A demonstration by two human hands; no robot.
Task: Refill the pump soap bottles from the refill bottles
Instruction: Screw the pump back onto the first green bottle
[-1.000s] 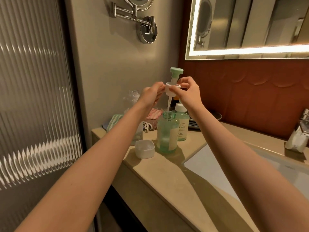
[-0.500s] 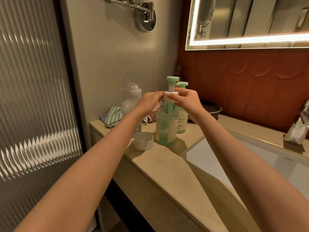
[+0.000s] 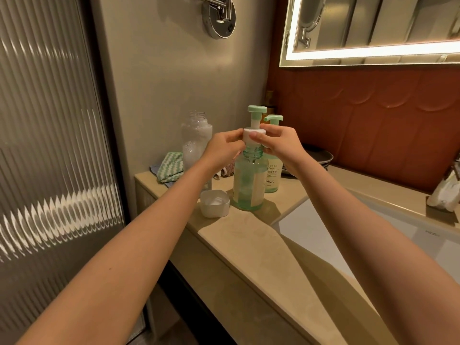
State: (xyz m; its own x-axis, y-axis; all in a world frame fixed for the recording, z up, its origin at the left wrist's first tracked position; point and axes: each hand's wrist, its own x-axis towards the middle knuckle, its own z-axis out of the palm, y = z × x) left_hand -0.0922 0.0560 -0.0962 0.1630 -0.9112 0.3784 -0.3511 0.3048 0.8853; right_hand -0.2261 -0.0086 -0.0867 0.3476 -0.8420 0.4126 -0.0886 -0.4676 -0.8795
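Observation:
A green-tinted pump soap bottle (image 3: 249, 185) stands on the beige counter (image 3: 249, 235). Its pump head (image 3: 254, 120), green on top with a white collar, sits just over the bottle's threaded neck. My left hand (image 3: 224, 148) pinches the white collar from the left. From the right, my right hand (image 3: 278, 143) pinches the same collar. A second pump bottle (image 3: 272, 175) with a green pump stands right behind, partly hidden by my right hand. The clear refill bottle (image 3: 196, 140), uncapped and foamy inside, stands to the left, with its white cap (image 3: 214, 203) lying open side up in front of it.
A green-and-white cloth (image 3: 170, 168) lies at the counter's back left corner. Dark plates (image 3: 321, 158) sit behind the bottles. The white sink basin (image 3: 373, 235) opens to the right. A white pouch (image 3: 445, 195) rests at the far right. A ribbed glass panel (image 3: 49, 158) borders the left.
Both hands lowered the pump head from high above the bottle, sliding its tube inside, until the collar reached the neck. The view also dipped lower.

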